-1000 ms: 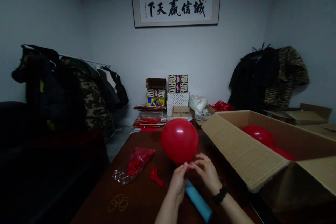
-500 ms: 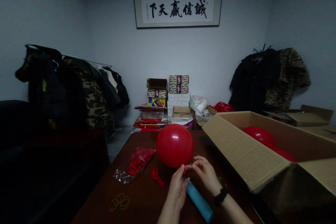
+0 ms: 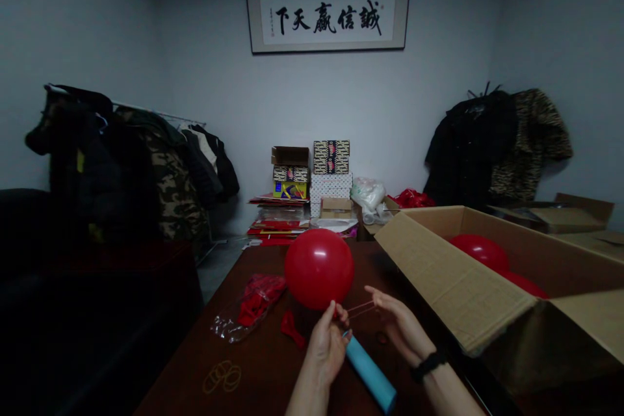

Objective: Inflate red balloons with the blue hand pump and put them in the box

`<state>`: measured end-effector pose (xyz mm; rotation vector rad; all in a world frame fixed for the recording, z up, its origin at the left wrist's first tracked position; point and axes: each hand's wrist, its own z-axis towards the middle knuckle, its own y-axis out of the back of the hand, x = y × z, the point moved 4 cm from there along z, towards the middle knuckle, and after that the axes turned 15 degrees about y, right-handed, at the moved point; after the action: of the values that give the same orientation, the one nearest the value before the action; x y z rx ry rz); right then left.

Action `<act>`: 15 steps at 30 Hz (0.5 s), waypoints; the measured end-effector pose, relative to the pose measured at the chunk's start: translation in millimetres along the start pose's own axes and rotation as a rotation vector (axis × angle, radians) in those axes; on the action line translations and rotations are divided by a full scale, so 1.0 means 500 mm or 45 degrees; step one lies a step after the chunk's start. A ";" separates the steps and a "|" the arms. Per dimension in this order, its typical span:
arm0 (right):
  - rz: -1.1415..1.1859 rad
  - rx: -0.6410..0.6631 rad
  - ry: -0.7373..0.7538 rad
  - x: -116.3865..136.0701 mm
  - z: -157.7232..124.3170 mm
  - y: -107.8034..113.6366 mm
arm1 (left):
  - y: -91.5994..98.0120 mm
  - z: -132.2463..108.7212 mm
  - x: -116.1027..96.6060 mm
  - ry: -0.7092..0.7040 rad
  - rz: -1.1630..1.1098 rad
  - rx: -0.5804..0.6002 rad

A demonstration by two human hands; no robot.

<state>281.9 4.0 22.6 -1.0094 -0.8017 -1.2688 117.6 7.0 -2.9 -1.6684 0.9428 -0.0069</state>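
A round, inflated red balloon (image 3: 319,268) stands over the table, its neck pinched in the fingers of my left hand (image 3: 327,341). From there a thin rubber band (image 3: 361,309) runs, stretched into two strands, to the fingers of my right hand (image 3: 397,318), which holds its other end. A dark band circles my right wrist. Beneath and between my hands lies a blue tubular balloon pump (image 3: 370,374). To the left are a limp red balloon (image 3: 292,329) and a clear bag (image 3: 253,302) of red balloons. My left fingers hide the balloon's neck.
Several loose rubber bands (image 3: 221,377) lie at the front left of the brown table (image 3: 180,380). An open cardboard box (image 3: 453,279) with inflated red balloons (image 3: 480,252) inside takes up the right side. Stacked boxes (image 3: 331,182) stand behind the table.
My right hand has moved away from the balloon's neck to the right, drawing the rubber band out long. My left hand and the balloon have shifted slightly left.
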 end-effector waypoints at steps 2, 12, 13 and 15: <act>0.024 0.088 0.019 0.027 -0.014 -0.012 | -0.010 0.002 -0.011 -0.025 0.073 -0.004; -0.548 0.720 0.335 0.146 -0.054 -0.040 | -0.042 -0.006 -0.055 0.043 0.227 0.001; -0.567 0.712 0.373 0.156 -0.055 -0.040 | -0.040 -0.004 -0.052 0.061 0.211 -0.005; -0.572 0.675 0.446 0.172 -0.061 -0.039 | -0.039 0.001 -0.044 0.096 0.197 -0.010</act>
<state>273.8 -56.8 93.2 -0.1732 -1.0454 -1.4472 113.9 20.2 22.9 -1.6078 1.1281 0.0385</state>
